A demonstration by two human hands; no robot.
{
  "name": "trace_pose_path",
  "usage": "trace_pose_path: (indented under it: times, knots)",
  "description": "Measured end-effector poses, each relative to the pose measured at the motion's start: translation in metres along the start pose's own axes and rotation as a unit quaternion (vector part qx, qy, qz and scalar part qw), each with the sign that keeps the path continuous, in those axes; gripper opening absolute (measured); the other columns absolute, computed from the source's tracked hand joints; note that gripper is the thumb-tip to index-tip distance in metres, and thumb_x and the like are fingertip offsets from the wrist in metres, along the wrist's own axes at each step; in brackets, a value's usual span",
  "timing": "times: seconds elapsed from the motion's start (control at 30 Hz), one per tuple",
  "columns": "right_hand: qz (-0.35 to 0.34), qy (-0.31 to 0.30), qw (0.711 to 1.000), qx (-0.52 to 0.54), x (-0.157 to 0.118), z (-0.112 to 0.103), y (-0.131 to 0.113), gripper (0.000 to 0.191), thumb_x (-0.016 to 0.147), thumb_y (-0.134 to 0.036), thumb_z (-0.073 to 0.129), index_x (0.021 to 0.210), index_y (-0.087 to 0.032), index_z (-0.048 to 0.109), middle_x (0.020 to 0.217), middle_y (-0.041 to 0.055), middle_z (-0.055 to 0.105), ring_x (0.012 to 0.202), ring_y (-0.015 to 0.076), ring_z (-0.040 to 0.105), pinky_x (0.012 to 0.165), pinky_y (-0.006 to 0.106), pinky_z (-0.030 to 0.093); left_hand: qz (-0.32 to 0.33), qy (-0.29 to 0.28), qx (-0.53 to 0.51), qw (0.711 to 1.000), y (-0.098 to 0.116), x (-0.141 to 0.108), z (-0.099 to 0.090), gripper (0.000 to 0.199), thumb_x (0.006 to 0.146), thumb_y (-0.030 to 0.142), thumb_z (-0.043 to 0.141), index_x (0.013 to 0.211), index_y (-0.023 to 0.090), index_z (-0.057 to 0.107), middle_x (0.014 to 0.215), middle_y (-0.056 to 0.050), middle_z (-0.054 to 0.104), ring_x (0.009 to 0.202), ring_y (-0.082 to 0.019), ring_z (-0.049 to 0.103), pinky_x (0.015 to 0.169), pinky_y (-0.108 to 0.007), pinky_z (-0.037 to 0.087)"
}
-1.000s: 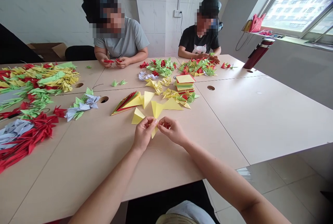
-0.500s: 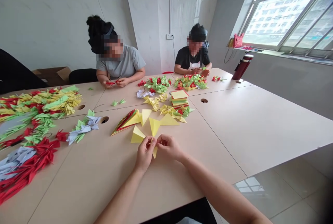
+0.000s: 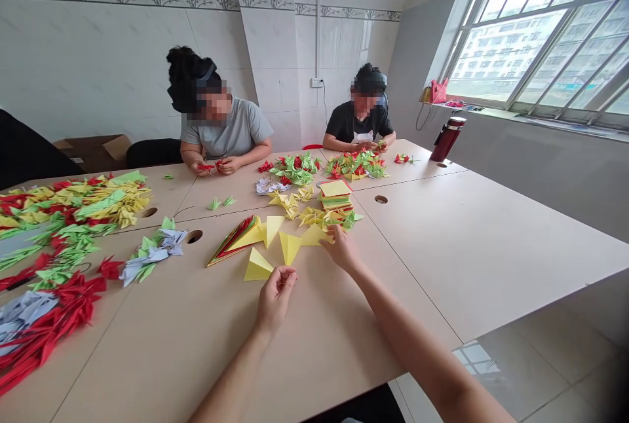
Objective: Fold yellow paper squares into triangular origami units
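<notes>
Pale bench, tiled wall behind, two people across from me. My left hand is pinched shut, just below a folded yellow paper; can't tell what's between the fingertips. Right hand is loosely curled at the right end of another yellow piece, can't tell if it's gripping. Square paper stack sits just beyond.

So there's a dark red flask on the far right of the table, a pink bag by the window, and an open cardboard box over at far left.
</notes>
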State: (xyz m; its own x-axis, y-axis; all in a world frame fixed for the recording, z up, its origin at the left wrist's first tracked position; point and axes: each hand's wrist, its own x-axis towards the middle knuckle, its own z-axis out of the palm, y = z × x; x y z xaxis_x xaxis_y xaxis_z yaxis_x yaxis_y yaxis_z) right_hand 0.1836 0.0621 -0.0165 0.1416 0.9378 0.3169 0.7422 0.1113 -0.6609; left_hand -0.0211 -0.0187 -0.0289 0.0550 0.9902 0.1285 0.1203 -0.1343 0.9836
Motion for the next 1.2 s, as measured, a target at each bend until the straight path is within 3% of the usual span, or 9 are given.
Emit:
trace_pose_path:
  times: [0.13,0.2,0.37,0.47,0.57,0.7,0.83,1.03,1.2]
  knots:
    - [-0.062,-0.005,0.996,-0.065,-0.013,-0.001,-0.011,0.002,0.079,-0.023,0.057,0.079,-0.021,0.055,0.080,0.0031,0.065,0.082,0.0201,0.055,0.075,0.033,0.038,0.023,-0.008,0.041,0.999,-0.001,-0.001,0.001,0.024,0.082,0.040,0.054,0.096,0.019,0.057,0.089,-0.004,0.062,0.083,-0.017,0.060,0.076,-0.029,0.048]
    - [-0.086,-0.006,0.993,-0.074,-0.025,-0.009,-0.016,0.009,0.081,-0.022,0.054,0.072,-0.021,0.054,0.078,0.0038,0.064,0.082,0.0200,0.054,0.075,0.032,0.036,0.048,-0.008,0.079,0.996,0.001,-0.004,0.003,0.025,0.083,0.035,0.054,0.104,0.021,0.055,0.098,-0.006,0.061,0.084,-0.017,0.060,0.074,-0.030,0.049]
    - [-0.219,-0.042,0.962,-0.159,-0.081,-0.023,-0.023,0.010,0.078,-0.012,0.049,0.074,-0.020,0.053,0.071,0.0052,0.062,0.075,0.0203,0.053,0.070,0.031,0.035,0.184,-0.041,0.216,0.958,0.005,-0.010,0.010,0.056,0.083,0.020,0.052,0.134,0.030,0.033,0.130,-0.009,0.046,0.104,-0.021,0.055,0.079,-0.034,0.050]
    - [-0.229,-0.087,0.959,-0.144,-0.111,-0.024,-0.028,0.012,0.078,-0.010,0.048,0.077,-0.021,0.054,0.070,0.0045,0.062,0.071,0.0189,0.053,0.070,0.031,0.037,0.240,-0.112,0.284,0.922,0.003,-0.010,0.012,0.035,0.083,0.016,0.051,0.115,0.029,0.055,0.116,-0.006,0.058,0.109,-0.022,0.052,0.089,-0.039,0.047]
    - [-0.220,-0.106,0.965,-0.099,-0.125,-0.026,-0.032,0.015,0.080,-0.011,0.048,0.088,-0.021,0.056,0.080,0.0050,0.066,0.080,0.0198,0.057,0.076,0.032,0.039,0.253,-0.133,0.330,0.900,0.001,-0.010,0.012,0.020,0.082,0.012,0.048,0.088,0.024,0.063,0.107,-0.005,0.062,0.107,-0.023,0.053,0.092,-0.041,0.045]
    - [-0.222,-0.148,0.963,-0.040,-0.128,-0.037,-0.030,0.018,0.084,-0.012,0.047,0.093,-0.021,0.059,0.096,0.0072,0.067,0.089,0.0205,0.059,0.079,0.032,0.042,0.234,-0.160,0.381,0.880,0.008,-0.018,0.008,0.026,0.080,0.006,0.045,0.094,0.022,0.061,0.115,-0.007,0.061,0.118,-0.025,0.047,0.096,-0.045,0.041]
    - [-0.202,-0.195,0.959,0.040,-0.129,-0.048,-0.025,0.017,0.089,-0.020,0.045,0.088,-0.022,0.063,0.083,0.0039,0.067,0.077,0.0173,0.060,0.068,0.027,0.044,0.195,-0.191,0.413,0.869,0.022,-0.037,0.000,0.025,0.081,0.011,0.049,0.101,0.023,0.057,0.110,-0.007,0.063,0.111,-0.026,0.053,0.088,-0.042,0.044]
    - [-0.106,-0.186,0.977,0.019,-0.117,-0.042,-0.029,0.016,0.087,-0.023,0.050,0.076,-0.020,0.062,0.081,0.0026,0.064,0.065,0.0122,0.056,0.057,0.022,0.038,0.111,-0.085,0.382,0.914,0.026,-0.062,-0.011,0.023,0.088,0.022,0.046,0.110,0.023,0.048,0.089,-0.004,0.068,0.087,-0.021,0.063,0.080,-0.037,0.046]
    - [-0.092,-0.192,0.969,-0.125,-0.105,-0.032,-0.035,0.019,0.089,-0.028,0.047,0.078,-0.022,0.061,0.080,0.0005,0.062,0.063,0.0109,0.054,0.051,0.022,0.027,0.157,-0.018,0.477,0.865,0.017,-0.090,0.010,0.043,0.085,0.026,0.051,0.127,0.020,0.043,0.136,-0.013,0.046,0.127,-0.029,0.041,0.101,-0.047,0.034]
